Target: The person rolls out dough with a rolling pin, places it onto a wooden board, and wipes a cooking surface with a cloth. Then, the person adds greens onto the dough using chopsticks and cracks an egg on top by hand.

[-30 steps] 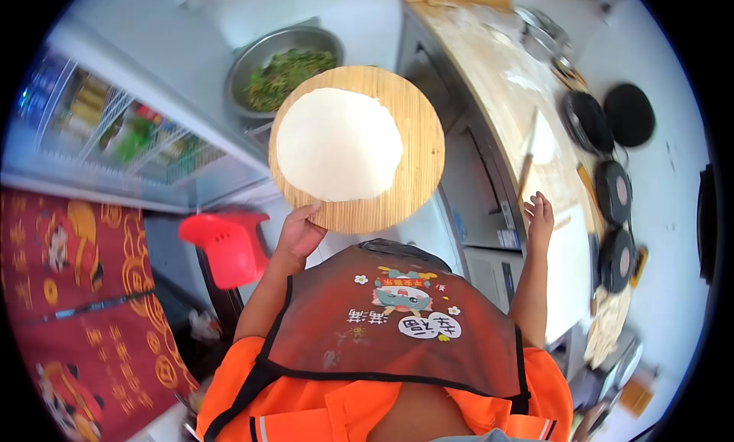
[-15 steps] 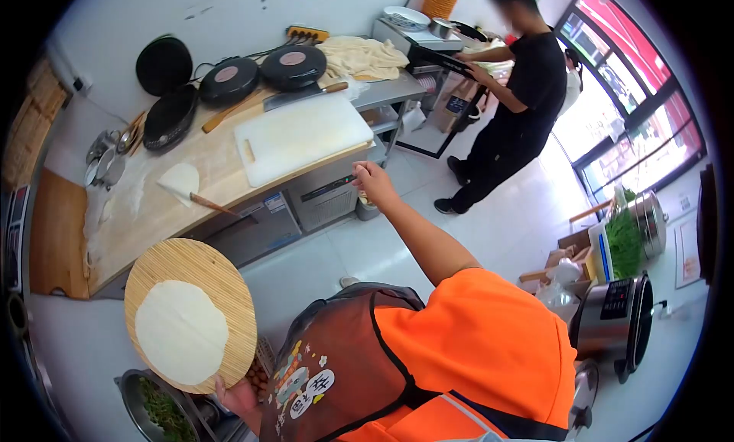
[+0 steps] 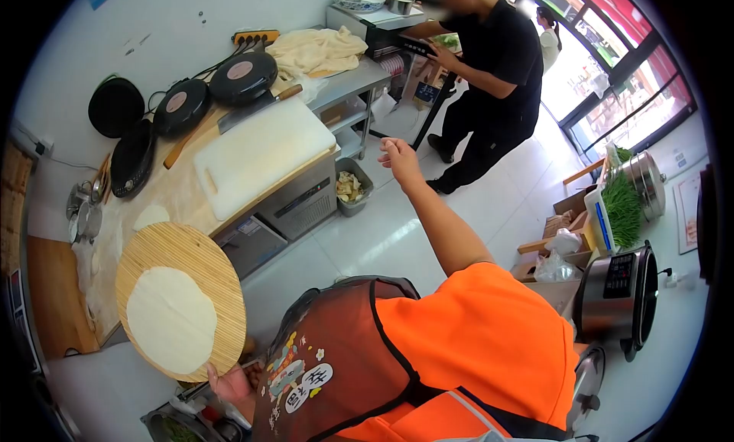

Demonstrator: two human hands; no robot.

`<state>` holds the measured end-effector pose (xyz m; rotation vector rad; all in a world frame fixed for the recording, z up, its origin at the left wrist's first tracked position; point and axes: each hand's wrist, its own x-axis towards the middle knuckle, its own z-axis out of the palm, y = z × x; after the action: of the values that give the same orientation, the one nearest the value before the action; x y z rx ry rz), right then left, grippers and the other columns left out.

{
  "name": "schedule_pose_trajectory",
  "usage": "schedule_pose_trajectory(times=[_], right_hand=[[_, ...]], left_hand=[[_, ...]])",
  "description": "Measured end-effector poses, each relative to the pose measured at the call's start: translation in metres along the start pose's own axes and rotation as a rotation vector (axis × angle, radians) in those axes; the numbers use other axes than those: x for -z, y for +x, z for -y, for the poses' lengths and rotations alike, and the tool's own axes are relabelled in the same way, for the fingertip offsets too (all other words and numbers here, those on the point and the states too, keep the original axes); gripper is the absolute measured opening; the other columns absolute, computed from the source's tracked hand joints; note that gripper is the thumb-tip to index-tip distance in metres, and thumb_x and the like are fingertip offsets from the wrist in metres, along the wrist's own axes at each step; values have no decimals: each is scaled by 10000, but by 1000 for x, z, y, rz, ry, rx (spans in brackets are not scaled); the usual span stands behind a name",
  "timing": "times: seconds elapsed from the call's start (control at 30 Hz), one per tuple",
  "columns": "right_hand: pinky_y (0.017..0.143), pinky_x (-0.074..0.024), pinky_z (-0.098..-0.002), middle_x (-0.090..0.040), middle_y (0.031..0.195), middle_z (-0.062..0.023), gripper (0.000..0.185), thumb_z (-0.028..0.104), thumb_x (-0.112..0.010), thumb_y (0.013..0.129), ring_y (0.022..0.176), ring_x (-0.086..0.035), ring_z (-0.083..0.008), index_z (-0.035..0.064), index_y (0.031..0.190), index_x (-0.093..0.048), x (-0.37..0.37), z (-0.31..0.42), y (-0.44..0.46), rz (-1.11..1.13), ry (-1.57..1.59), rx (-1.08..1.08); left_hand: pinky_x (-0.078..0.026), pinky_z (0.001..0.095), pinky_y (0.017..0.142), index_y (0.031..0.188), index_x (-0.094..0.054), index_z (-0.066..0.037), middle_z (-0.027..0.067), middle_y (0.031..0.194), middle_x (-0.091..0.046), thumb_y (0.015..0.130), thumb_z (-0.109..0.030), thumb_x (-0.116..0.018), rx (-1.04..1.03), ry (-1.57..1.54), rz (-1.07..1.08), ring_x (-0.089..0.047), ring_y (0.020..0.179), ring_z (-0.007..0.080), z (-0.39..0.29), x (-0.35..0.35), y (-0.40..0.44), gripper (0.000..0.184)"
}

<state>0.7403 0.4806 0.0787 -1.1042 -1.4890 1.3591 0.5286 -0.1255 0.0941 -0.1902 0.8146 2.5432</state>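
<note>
A round slatted wooden board (image 3: 222,289) is at the lower left, with a flat white sheet of dough (image 3: 172,320) lying on it. My left hand (image 3: 231,384) grips the board's lower edge, fingers closed on it. Out over the floor, my right hand (image 3: 399,160) is raised at the end of my stretched arm; its fingers are partly curled and spread apart, with nothing held. A white cutting board (image 3: 267,147) on the worktop is the nearest large item to its left.
The floury worktop (image 3: 107,251) carries black round pans (image 3: 243,76), a knife (image 3: 248,112) and cloth (image 3: 317,50). A bin (image 3: 353,188) stands beside it. A person in black (image 3: 497,75) holds an open appliance door. A cooker (image 3: 615,297) and greens (image 3: 621,212) are right.
The view has swung from the fridge side toward the worktop and doorway. The board with the dough stays in my left hand, and my right arm now reaches out over the floor.
</note>
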Motion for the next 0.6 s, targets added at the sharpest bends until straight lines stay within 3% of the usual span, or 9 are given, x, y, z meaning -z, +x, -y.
schedule_pose_trajectory(times=[0.03, 0.07, 0.2, 0.3, 0.6], right_hand=[[652, -545, -276, -697, 1021, -84, 326, 209, -522, 991, 746, -688, -156, -14, 1190, -651, 6, 4, 7, -22, -2, 10], [726, -540, -278, -672, 1092, -96, 360, 263, -492, 1038, 813, -677, -153, 1, 1255, -611, 13, 10, 12, 23, -27, -5], [635, -530, -266, -681, 987, -71, 323, 210, -510, 1003, 736, -680, -144, -7, 1194, -653, 33, 18, 36, -80, 10, 45], [718, -535, -263, -682, 1060, -89, 361, 264, -493, 1042, 788, -674, -137, 2, 1256, -620, 50, 21, 48, -85, -49, 44], [695, -518, -261, -673, 1060, -76, 357, 261, -487, 1042, 774, -676, -135, 4, 1252, -620, 84, 39, 64, -158, -77, 73]], left_hand=[[-424, 455, 1129, 1469, -356, 87, 240, 1477, -470, 1009, -111, -538, 7, -10, 27, -504, 1317, 332, 3, 0, 7, 533], [-427, 454, 1127, 1465, -363, 88, 239, 1474, -473, 1007, -111, -543, 15, -19, 54, -507, 1314, 330, 6, -1, 12, 531], [-426, 455, 1128, 1464, -369, 83, 230, 1474, -479, 1004, -110, -549, 34, -38, 60, -505, 1318, 328, 17, -8, 27, 530], [-421, 454, 1132, 1471, -366, 75, 222, 1478, -479, 1004, -113, -554, 28, -15, 34, -499, 1326, 325, 26, -15, 37, 537], [-409, 454, 1142, 1480, -364, 59, 199, 1489, -475, 1001, -117, -565, 55, 19, 28, -486, 1343, 311, 45, -34, 53, 548]])
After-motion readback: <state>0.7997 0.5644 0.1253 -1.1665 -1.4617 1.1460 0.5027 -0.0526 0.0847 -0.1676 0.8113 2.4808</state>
